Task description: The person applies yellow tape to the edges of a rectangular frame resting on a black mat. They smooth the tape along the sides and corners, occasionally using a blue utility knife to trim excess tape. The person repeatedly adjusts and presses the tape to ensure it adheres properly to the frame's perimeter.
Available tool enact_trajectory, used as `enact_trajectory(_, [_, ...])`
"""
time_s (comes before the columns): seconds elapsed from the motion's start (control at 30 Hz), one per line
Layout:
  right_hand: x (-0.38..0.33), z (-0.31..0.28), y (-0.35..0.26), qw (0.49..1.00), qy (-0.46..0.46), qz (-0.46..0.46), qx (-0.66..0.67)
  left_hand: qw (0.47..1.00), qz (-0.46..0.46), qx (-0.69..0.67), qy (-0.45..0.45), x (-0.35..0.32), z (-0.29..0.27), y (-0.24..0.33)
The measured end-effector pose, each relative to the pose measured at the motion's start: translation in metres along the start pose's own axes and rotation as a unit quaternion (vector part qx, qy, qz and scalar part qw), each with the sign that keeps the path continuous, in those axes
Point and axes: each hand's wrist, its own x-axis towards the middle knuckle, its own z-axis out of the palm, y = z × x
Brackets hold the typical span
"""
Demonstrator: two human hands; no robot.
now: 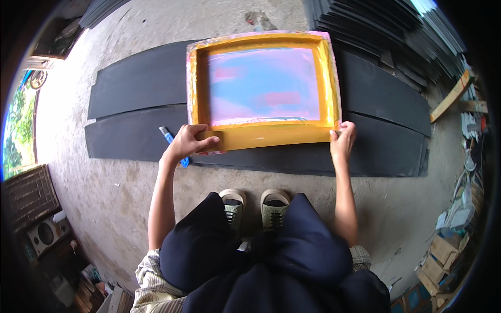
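Observation:
A rectangular frame (335,78) edged in glossy yellow-brown tape lies before me, around a mesh panel (263,86) smeared pink and blue. Along its near side stretches a wide strip of brown tape (271,135). My left hand (187,142) is closed on the strip's left end, thumb on top; whether a roll sits beneath I cannot tell. At the near right corner my right hand (343,138) pinches the other end between thumb and fingers. Just beside my left hand lies a blue utility knife (166,133), partly hidden by that hand.
Black flat boards (141,78) lie on the concrete floor (130,208) under the frame. More dark sheets (365,23) are stacked at the far right. Wood scraps and clutter (443,250) line the right side; a speaker box (48,235) stands at the left.

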Motion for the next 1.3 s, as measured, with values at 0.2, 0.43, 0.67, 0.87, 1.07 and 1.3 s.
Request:
enact_trajectory(0.2, [0.007, -0.005, 0.016, 0.994, -0.075, 0.077, 0.016, 0.986, -0.041, -0.140, -0.087, -0.017, -0.029, -0.017])
enact_trajectory(0.43, [0.010, -0.006, 0.025, 0.994, -0.081, 0.070, 0.008, 0.975, -0.004, 0.222, 0.023, -0.023, -0.048, -0.029])
enact_trajectory(0.67, [0.010, -0.008, 0.026, 0.991, -0.083, 0.102, 0.015, 0.986, -0.030, 0.165, -0.023, -0.031, -0.036, -0.058])
enact_trajectory(0.87, [0.012, -0.008, 0.033, 0.992, -0.082, 0.098, 0.017, 0.985, -0.001, 0.173, 0.002, -0.035, -0.038, -0.076])
enact_trajectory(1.07, [0.010, -0.007, 0.028, 0.991, -0.081, 0.101, 0.026, 0.942, -0.058, 0.329, -0.009, -0.015, -0.018, -0.069])
enact_trajectory(1.3, [0.010, -0.006, 0.032, 0.991, -0.076, 0.101, 0.041, 0.885, -0.148, 0.439, -0.049, 0.002, 0.013, -0.059])
